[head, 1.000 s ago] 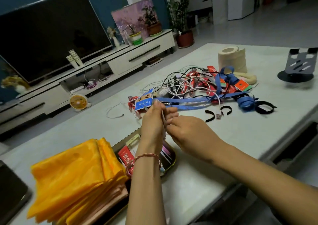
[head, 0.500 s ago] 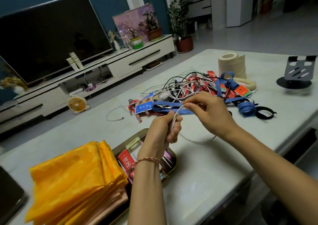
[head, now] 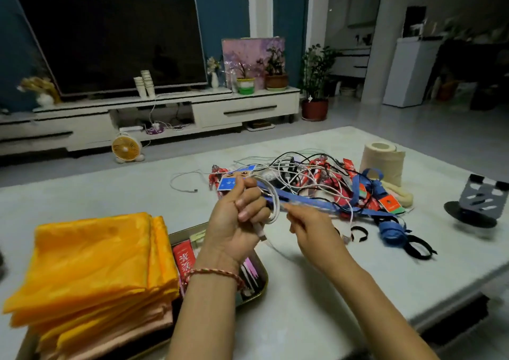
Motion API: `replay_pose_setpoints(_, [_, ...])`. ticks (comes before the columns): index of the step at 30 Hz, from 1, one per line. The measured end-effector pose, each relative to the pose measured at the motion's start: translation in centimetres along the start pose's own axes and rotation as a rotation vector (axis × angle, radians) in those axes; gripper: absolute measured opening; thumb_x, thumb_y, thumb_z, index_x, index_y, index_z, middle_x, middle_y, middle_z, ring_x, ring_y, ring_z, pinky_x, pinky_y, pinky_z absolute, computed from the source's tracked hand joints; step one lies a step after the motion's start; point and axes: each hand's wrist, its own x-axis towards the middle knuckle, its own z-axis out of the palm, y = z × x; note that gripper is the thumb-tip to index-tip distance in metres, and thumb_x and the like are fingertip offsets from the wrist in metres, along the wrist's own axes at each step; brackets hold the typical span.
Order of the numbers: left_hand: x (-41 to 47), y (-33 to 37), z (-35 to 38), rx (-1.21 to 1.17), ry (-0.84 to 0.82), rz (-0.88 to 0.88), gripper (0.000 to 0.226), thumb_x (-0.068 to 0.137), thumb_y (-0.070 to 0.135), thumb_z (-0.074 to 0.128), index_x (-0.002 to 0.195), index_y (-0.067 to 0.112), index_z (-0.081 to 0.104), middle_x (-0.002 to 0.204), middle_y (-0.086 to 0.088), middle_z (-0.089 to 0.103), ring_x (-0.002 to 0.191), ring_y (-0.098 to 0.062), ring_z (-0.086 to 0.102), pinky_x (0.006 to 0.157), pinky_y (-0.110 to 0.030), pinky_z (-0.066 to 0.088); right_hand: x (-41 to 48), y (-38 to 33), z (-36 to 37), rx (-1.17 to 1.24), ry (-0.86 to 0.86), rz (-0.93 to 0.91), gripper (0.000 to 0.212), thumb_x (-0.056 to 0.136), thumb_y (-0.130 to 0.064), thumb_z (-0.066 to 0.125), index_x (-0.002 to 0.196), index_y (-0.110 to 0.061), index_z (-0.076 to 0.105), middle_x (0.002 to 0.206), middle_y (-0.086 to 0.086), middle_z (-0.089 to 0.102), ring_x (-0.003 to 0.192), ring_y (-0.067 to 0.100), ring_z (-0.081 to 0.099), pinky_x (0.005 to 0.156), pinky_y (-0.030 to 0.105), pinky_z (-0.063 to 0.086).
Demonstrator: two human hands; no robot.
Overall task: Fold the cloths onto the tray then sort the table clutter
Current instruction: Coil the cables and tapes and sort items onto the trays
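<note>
Left hand (head: 237, 222) gripping white charging cable (head: 272, 202) above tray (head: 265, 277), loops now gathering where single strand was; right hand (head: 311, 230) pinching same cable, feeding another wrap. Folded orange cloths (head: 91, 263) lying on tray's left end. Cable tangle (head: 316, 183) waiting beyond tray; sorting just starting.

Since 1.0 s ago, the left hand (head: 234, 222) has risen clear of the tray (head: 263, 285) edge. It now grips the white cable (head: 273, 202) as a coil of several loops, against 1 loop 0.5 s ago. The right hand (head: 311, 230), then extended over the clutter pile (head: 316, 178), has returned beside the coil and pinches the cable there. The cable plug (head: 260, 231) now hangs below the left hand.
</note>
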Motion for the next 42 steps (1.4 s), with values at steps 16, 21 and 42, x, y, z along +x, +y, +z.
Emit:
replay_pose_setpoints(16, [1.5, -2.4, -2.1, 1.185, 0.340, 0.349, 0.033, 0.101, 0.022, 0.035, 0.077, 0.009, 0.055, 0.063, 0.001, 0.059, 0.057, -0.006, 0.053, 0.051, -0.013, 0.041, -1.4, -4.3, -1.1, -0.259, -0.061, -0.247, 0.009, 0.081, -0.025, 0.059, 0.078, -0.017, 0.063, 0.080, -0.001, 0.067, 0.064, 0.018, 0.061, 0.049, 0.027, 0.043])
replay_pose_setpoints(21, [1.1, -2.5, -2.3, 1.227, 0.244, 0.236, 0.038, 0.101, 0.022, 0.032, 0.071, 0.009, 0.051, 0.052, -0.001, 0.058, 0.040, -0.009, 0.055, 0.044, -0.017, 0.041, -0.5, -3.0, -3.3, -0.137, -0.168, -0.292, 0.015, 0.086, -0.002, 0.061, 0.092, -0.013, 0.069, 0.084, 0.003, 0.057, 0.077, 0.016, 0.053, 0.068, 0.018, 0.037])
replay_pose_setpoints(42, [-1.3, -1.6, 0.3, 0.003, -0.149, -0.117, 0.029, 0.085, 0.023, 0.045, 0.058, 0.012, 0.045, 0.033, 0.008, 0.023, 0.021, -0.002, 0.021, 0.034, -0.016, 0.009, 0.2, -1.8, -2.7, 0.523, 0.077, 0.080, 0.023, 0.092, -0.003, 0.052, 0.091, -0.016, 0.071, 0.064, -0.007, 0.063, 0.055, 0.008, 0.050, 0.051, 0.020, 0.041])
